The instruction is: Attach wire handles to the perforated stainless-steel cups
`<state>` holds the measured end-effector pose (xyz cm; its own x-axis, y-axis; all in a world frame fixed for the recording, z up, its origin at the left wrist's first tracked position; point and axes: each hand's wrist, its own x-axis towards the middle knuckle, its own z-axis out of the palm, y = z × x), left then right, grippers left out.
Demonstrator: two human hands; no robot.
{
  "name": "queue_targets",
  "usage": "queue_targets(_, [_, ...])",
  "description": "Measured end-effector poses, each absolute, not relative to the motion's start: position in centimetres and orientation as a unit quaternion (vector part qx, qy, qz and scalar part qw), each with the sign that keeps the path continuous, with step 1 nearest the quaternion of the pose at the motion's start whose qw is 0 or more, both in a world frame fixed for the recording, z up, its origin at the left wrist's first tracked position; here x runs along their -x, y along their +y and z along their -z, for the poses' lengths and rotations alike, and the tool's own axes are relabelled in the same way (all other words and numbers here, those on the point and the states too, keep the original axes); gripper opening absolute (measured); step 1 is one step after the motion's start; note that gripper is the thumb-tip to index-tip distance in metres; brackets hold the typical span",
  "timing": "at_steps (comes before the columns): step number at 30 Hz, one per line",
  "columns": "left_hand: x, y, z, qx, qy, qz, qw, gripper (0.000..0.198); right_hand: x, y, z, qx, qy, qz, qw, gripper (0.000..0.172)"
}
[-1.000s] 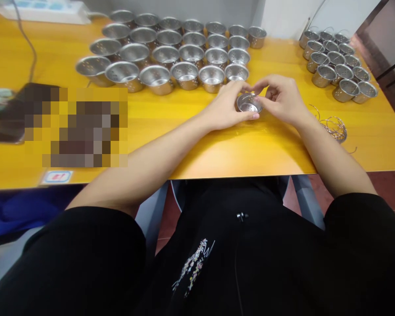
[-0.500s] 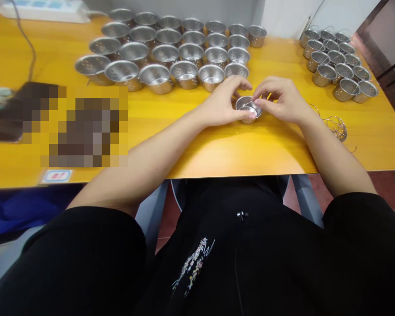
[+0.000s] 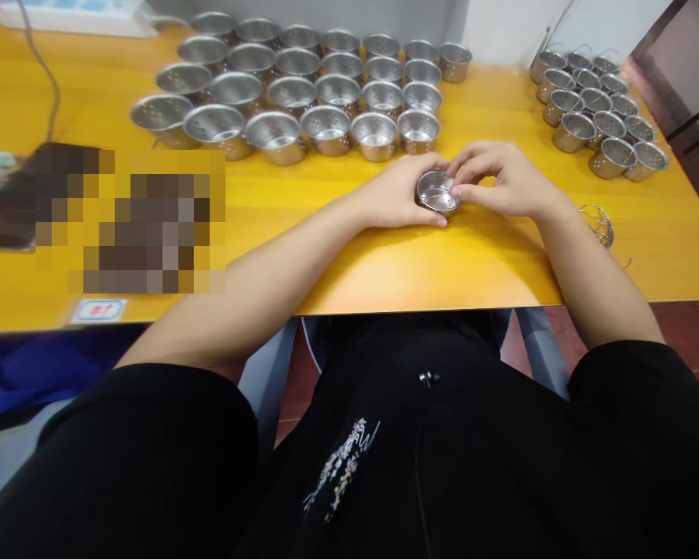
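Observation:
A small perforated metal strainer basket (image 3: 439, 194) stands on the table in front of me, its mouth facing up. My left hand (image 3: 405, 189) wraps around its left side, with the thumb low on the near wall. At the right rim, my right hand (image 3: 483, 177) pinches a thin wire handle (image 3: 441, 196) that shows as a fine line across the basket's mouth. The fingertips hide where the wire meets the rim.
Rows of larger strainer baskets (image 3: 326, 130) stand behind my hands. Several baskets with wire handles (image 3: 613, 157) are grouped at the right. A pile of bent wires (image 3: 599, 225) lies beside my right forearm. At far left are a power strip (image 3: 81, 17), a cable and a blurred-out patch.
The basket has tipped or turned slightly within my left hand, whose thumb slid lower on the wall. My right hand dropped a little, and the wire sits lower in the mouth.

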<state>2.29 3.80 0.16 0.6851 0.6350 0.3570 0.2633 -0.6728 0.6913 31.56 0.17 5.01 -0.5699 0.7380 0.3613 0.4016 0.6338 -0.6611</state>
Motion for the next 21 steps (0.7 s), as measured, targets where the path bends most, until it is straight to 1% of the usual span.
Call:
queue_targets(4, [-2.3,3.9,0.0,-0.866,0.257,-0.298,0.307,0.11,-31.6,0.0,-5.1,0.324,-0.864,-0.252,0.292,0.056])
queue_targets(12, [-2.3,4.1,0.1,-0.859,0.245,-0.31,0.325,0.113,-31.2,-0.1,-4.6,0.355,-0.852,-0.252,0.291,0.057])
queue_targets(14, [-2.3,4.1,0.1,-0.858,0.247,-0.31,0.326,0.116,-31.0,-0.1,-4.6,0.366,-0.846,-0.246,0.299,0.055])
queue_targets(18, [-2.4,3.9,0.1,-0.853,0.254,-0.315,0.33,0.124,-30.5,-0.1,-4.5,0.385,-0.835,-0.221,0.326,0.045])
queue_targets(21, [-2.5,3.8,0.1,-0.852,0.242,-0.315,0.342,0.123,-29.9,0.1,-3.9,0.398,-0.823,-0.204,0.35,0.041])
